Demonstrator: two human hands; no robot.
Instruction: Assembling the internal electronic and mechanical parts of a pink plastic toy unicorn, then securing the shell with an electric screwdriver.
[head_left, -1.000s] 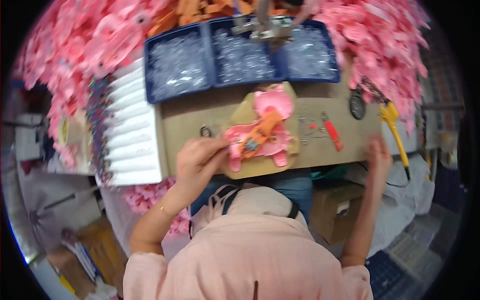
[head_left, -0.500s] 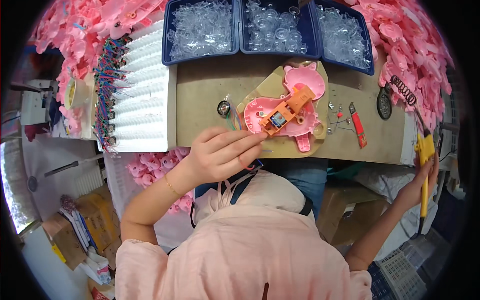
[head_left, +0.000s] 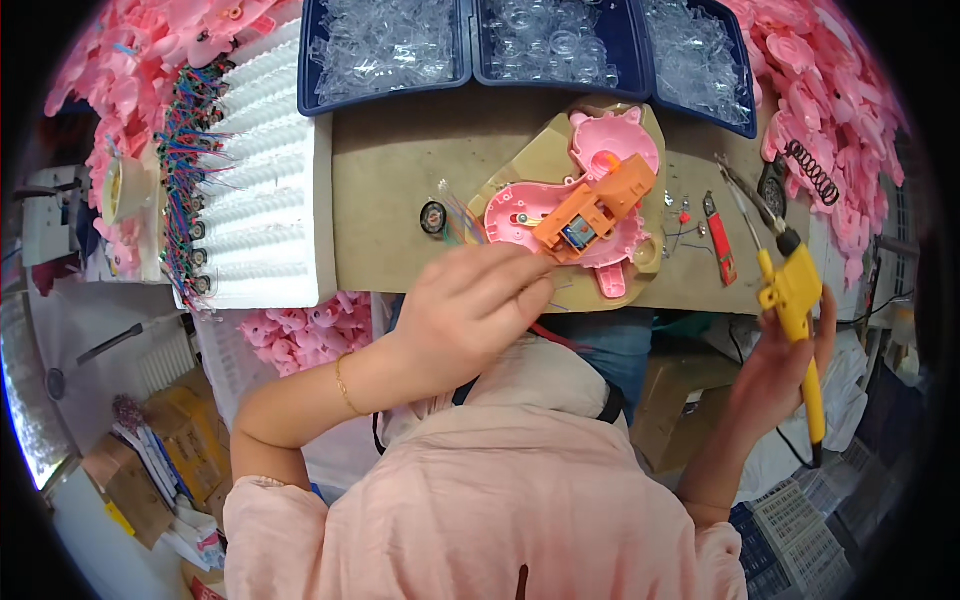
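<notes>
My left hand (head_left: 475, 305) is closed at the near left edge of a pink animal-shaped toy shell (head_left: 512, 212), fingers bent and thumb pressed in. A red wire (head_left: 556, 338) runs out from under these fingers; the pinch itself is partly hidden. Across the shell lies an orange plastic mechanism housing (head_left: 605, 205) with a small blue part in its opening. The shell rests in a tan holding fixture (head_left: 648, 130). Off to the right, my right hand (head_left: 780, 365) grips a yellow soldering gun (head_left: 797, 290), its thin metal tips pointing up and left over the table.
Blue bins (head_left: 470, 85) of clear plastic parts line the back. White foam trays (head_left: 275, 200) with wired parts stand left. A small round speaker (head_left: 433, 218), a red utility knife (head_left: 719, 240) and a coil spring stand (head_left: 812, 172) are near. Pink shells (head_left: 800, 60) pile behind.
My right hand has brought the soldering gun left, toward the table. My left hand has shifted right, and its outstretched fingers have curled in. The orange housing sits slightly farther right.
</notes>
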